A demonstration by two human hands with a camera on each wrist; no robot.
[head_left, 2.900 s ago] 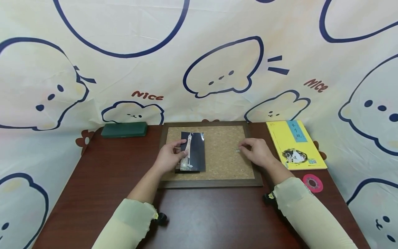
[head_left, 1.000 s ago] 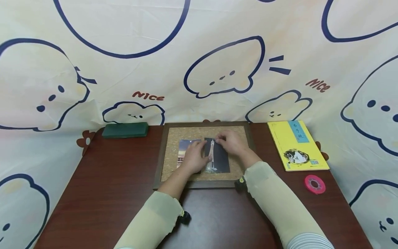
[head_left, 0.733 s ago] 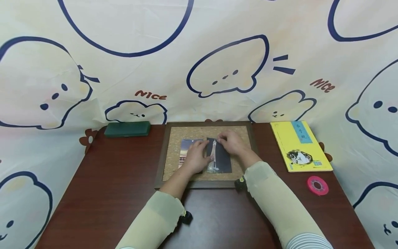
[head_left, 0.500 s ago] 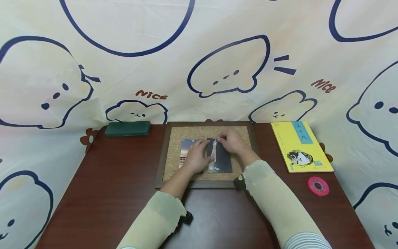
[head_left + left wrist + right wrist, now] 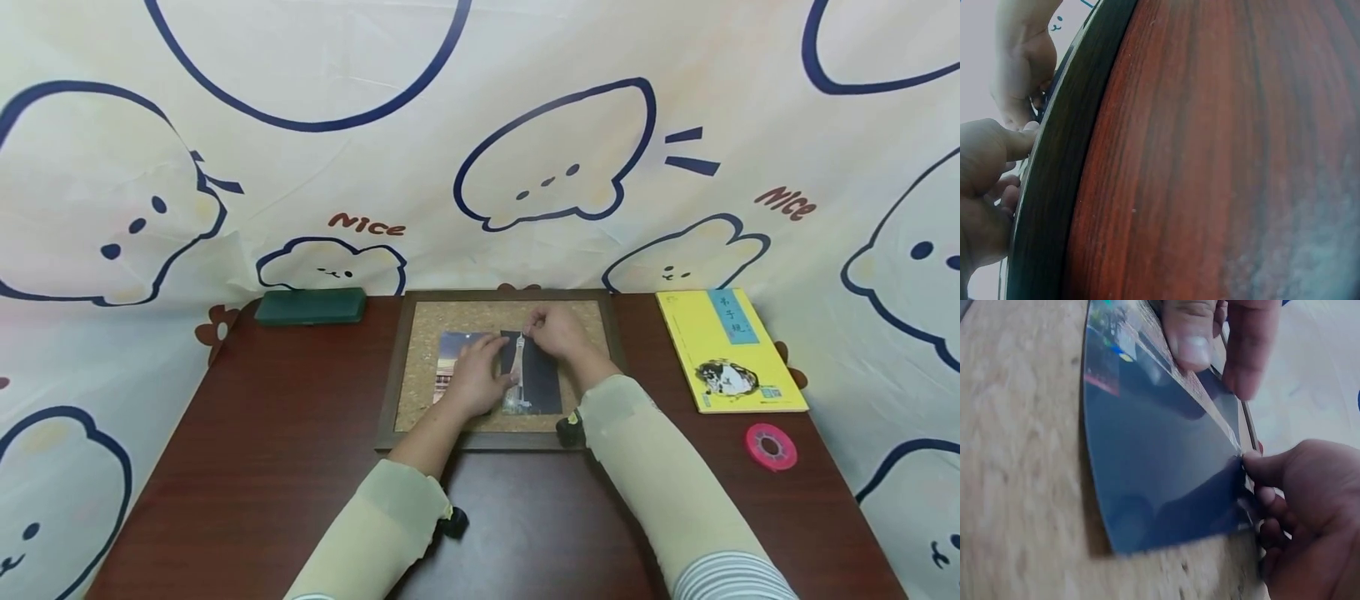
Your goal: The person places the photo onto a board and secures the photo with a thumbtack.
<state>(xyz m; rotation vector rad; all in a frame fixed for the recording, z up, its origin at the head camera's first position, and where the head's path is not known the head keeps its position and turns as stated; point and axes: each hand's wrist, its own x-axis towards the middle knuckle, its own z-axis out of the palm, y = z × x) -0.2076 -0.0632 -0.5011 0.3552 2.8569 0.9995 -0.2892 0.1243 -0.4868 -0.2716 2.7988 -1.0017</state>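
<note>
A dark photo of a lit tower [image 5: 538, 379] lies on the framed cork board [image 5: 506, 312]. My left hand [image 5: 477, 379] rests on its left side, the thumb pressing the front, as the right wrist view shows up close. My right hand [image 5: 558, 332] pinches a tiny push pin at the photo's top edge; the fingertips mostly hide it. In the right wrist view the right thumb [image 5: 1263, 467] meets that edge, and the photo [image 5: 1141, 462] bows slightly, its free edge shadowing the cork. A second photo with a purple sky [image 5: 447, 367] sits to the left, partly covered by my left hand.
The board lies on a dark reddish wooden table [image 5: 300, 467] against a cartoon-printed cloth. A green case [image 5: 311, 307] is at the back left. To the right are a yellow book [image 5: 723, 354] and a pink ring-shaped holder [image 5: 771, 447].
The tower photo has shifted right, off the second photo, with my left hand. My right hand has come left from the board's right side to its top edge. In the last half second both hands barely move.
</note>
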